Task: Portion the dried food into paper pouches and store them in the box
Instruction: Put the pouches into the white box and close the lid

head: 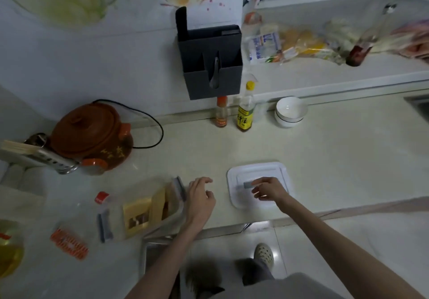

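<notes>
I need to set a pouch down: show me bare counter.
Bare: between the white lid, the stacked bowls and the bottles. Also right of the lid. Crowded: left, round the clear box and clay pot.

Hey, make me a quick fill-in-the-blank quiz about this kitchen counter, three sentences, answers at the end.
1. The right hand reaches over the flat white ____ lying on the counter.
2. The clear box left of the left hand holds paper ____.
3. Two white ____ are stacked beside the yellow-capped bottle.

Answers: lid; pouches; bowls
</notes>
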Tool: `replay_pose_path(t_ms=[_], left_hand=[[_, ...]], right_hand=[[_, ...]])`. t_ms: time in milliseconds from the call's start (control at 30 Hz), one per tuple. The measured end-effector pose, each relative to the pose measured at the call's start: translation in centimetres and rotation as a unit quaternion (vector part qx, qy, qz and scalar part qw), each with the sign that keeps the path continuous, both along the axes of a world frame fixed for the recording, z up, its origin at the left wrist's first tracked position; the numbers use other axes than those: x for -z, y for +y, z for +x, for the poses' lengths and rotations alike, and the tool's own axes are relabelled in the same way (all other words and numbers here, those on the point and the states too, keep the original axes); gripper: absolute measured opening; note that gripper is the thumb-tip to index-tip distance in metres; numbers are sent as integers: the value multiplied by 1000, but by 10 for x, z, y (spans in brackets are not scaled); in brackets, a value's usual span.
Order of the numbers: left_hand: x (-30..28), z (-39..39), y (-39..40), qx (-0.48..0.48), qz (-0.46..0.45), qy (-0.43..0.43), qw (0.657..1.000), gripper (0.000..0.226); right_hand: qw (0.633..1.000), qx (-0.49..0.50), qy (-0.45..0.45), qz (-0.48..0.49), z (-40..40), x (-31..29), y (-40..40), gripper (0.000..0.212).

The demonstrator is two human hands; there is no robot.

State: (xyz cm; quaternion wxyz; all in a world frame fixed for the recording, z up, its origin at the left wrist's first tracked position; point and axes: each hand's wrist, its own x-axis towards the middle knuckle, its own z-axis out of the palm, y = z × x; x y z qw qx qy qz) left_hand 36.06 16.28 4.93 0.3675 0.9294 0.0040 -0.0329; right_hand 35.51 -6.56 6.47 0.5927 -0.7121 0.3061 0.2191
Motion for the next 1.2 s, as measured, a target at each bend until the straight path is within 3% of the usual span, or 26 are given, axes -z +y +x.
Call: replay_pose_path(t_ms=[100, 267, 433, 567, 633, 800, 900, 1000, 1100, 1200], left_hand=[[19, 5, -42, 1, -37, 102, 994, 40], [46, 11, -88, -66, -85, 273, 956, 37], [53, 19, -110, -123, -88, 291, 945, 22], [59, 24, -117, -154, -81, 296, 939, 37], [61, 25, -116, -175, -78, 303, 934, 45], [69, 24, -115, -172, -89, 326, 925, 28], [72, 25, -113, -183, -113, 351, 911, 14], [74, 26, -105, -209, -130, 373, 895, 24], [76, 16, -96, -187, -138, 387, 892, 9], [75, 8, -90, -157, -148, 369, 904, 22]], right_hand=[[999, 26, 18, -13, 4, 14, -46, 27], [995, 56, 54, -66, 8, 38, -106, 25], [989, 22, 70, -125, 21, 55, -139, 37], [988, 6, 88, -129, 30, 67, -145, 46], [989, 13, 101, -106, 32, 71, -142, 40], [991, -12, 121, -63, 32, 77, -136, 29], [990, -17, 130, -47, 31, 79, -137, 32], [989, -30, 136, -42, 29, 81, -141, 38], [986, -50, 137, -85, 30, 76, -140, 18], [972, -97, 129, -171, 33, 68, -135, 12]])
